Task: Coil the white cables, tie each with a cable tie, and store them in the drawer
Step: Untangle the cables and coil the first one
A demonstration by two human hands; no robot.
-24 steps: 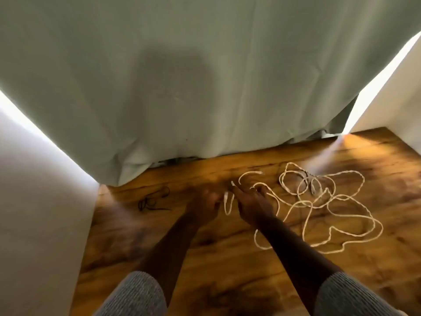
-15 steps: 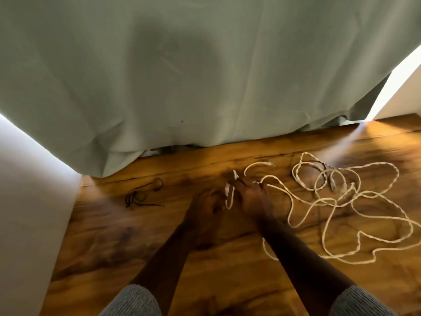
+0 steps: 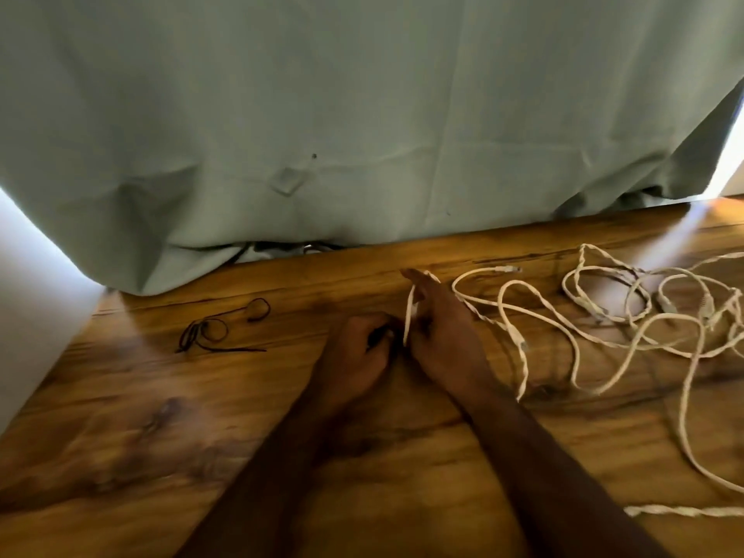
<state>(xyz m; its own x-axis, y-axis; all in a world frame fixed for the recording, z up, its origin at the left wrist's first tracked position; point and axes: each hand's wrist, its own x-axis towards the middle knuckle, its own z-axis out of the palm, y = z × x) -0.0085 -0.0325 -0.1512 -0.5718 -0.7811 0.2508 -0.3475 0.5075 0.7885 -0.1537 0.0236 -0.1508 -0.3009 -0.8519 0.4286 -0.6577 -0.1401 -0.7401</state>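
Mid-frame, the right hand (image 3: 445, 340) pinches one end of the tangled white braided cables (image 3: 604, 316) sprawling right across the wooden floor (image 3: 161, 457); the left hand (image 3: 358, 348) curls round the same strand. Best to wind even loops hand-to-hand, teasing tangles free.

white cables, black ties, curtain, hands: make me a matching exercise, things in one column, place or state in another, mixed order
Things
1. white cables
2. black cable ties
3. grey-green curtain
4. right hand

Place or state
A. hangs behind the wooden surface
B. lie to the left of the left hand, untouched
C. holds a strand of white cable
D. sprawled loose, uncoiled, to the right of the hands

Pairs: 1-D, 2-B, 3-A, 4-C
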